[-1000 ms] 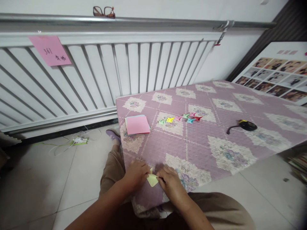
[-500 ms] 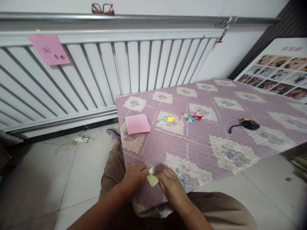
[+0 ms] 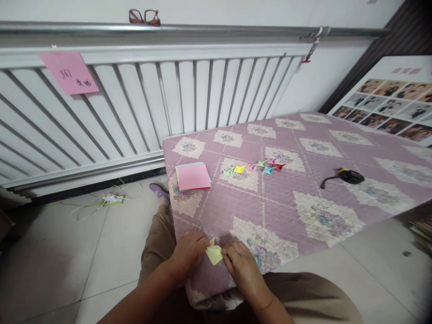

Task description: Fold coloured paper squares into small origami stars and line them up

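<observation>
A small piece of pale yellow folded paper (image 3: 214, 254) lies between my hands at the near corner of the table. My left hand (image 3: 189, 250) is closed on its left edge, fingertips pinching the paper. From the other side my right hand (image 3: 241, 262) pinches the right edge. A pointed flap stands up at the paper's far end. Beyond, a stack of paper sheets (image 3: 193, 176) with a pink one on top rests near the table's left edge. Several small folded paper pieces (image 3: 250, 167) in green, yellow, pink, blue and red lie to the right of the stack.
The table wears a purple flowered cloth (image 3: 232, 207). A black object with a strap or cord (image 3: 351, 176) lies on its right part. A white radiator (image 3: 128, 99) stands behind, with glasses (image 3: 144, 17) on the pipe above. A power strip (image 3: 113, 199) sits on the floor at left.
The flap at the paper's far end shows less than before, and my right fingertips sit slightly differently on the edge. The whole view has shifted a little.
</observation>
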Action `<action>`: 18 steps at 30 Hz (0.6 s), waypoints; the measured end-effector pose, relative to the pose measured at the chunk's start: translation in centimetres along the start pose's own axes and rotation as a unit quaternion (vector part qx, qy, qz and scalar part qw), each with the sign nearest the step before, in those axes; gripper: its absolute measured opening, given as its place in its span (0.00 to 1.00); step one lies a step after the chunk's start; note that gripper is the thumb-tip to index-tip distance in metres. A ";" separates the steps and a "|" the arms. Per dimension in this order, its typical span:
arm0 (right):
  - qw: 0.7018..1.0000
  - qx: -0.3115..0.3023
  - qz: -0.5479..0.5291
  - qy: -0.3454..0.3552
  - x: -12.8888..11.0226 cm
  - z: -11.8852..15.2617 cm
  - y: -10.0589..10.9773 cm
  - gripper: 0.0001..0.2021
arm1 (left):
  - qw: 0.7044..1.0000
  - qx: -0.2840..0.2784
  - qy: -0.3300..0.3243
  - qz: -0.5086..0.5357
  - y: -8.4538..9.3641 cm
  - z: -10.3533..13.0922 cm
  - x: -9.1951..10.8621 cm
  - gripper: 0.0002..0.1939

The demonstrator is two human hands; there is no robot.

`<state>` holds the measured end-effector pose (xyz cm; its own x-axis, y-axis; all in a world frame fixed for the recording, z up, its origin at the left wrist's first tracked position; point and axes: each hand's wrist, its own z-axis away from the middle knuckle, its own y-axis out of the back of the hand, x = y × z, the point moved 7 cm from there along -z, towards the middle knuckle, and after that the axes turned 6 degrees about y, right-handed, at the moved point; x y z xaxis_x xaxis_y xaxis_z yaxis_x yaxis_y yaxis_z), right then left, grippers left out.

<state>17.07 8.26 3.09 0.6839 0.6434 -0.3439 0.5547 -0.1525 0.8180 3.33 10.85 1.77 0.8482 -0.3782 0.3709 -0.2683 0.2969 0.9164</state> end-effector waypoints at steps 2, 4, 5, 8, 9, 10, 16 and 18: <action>1.000 0.002 0.001 -0.005 0.0 0.0 0.0 0.07 | 1.000 0.000 0.001 0.002 0.0 0.0 -0.1 0.11; 1.000 0.003 0.005 -0.013 0.0 0.0 0.0 0.06 | 1.000 0.005 0.000 0.004 0.0 0.0 -0.1 0.11; 1.000 0.002 0.007 -0.016 0.0 0.0 0.0 0.06 | 1.000 0.008 -0.003 0.007 0.0 0.1 -0.1 0.11; 1.000 -0.007 0.013 -0.021 0.1 0.0 -0.2 0.06 | 1.000 0.024 -0.004 0.019 0.1 0.2 0.0 0.10; 1.000 -0.008 0.014 -0.021 0.1 0.0 -0.2 0.05 | 0.999 0.028 -0.002 0.023 0.2 0.3 0.0 0.10; 1.000 -0.007 0.013 -0.020 0.1 0.1 -0.2 0.05 | 0.999 0.032 0.002 0.025 0.2 0.3 0.0 0.10; 1.000 -0.001 -0.001 -0.019 0.1 0.1 -0.2 0.05 | 0.999 0.038 0.009 0.025 0.1 0.3 -0.1 0.11; 0.999 -0.006 0.002 -0.033 0.3 0.1 -0.2 0.05 | 0.999 0.039 0.009 0.027 0.0 0.3 -0.2 0.11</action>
<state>17.20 8.39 2.83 0.7165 0.5917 -0.3695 0.5458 -0.1456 0.8252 3.04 10.69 1.76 0.8392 -0.3479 0.4179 -0.3482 0.2466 0.9044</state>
